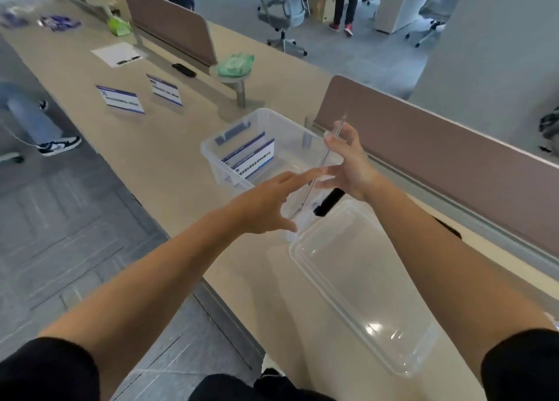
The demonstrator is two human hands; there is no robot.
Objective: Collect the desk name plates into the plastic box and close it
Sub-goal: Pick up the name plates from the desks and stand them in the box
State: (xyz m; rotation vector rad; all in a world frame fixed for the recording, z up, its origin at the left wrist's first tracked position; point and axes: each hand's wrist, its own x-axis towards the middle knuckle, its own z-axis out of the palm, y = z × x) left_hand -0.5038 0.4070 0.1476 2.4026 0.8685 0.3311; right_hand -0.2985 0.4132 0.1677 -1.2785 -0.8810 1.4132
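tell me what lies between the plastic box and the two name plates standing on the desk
Nothing: in the head view the desk is bare between the plastic box and the two name plates.

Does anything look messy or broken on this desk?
Nothing looks spilled or broken. The plastic box is open, its lid lying beside it, and two name plates stand farther along the desk. The right hand holds a clear plate over the box.

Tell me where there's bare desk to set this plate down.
Bare desk lies left of the box, up to the two standing name plates, and along the front edge left of the lid. It is crowded at the box's near end, where the left hand, the right hand with its plate and the lid meet.
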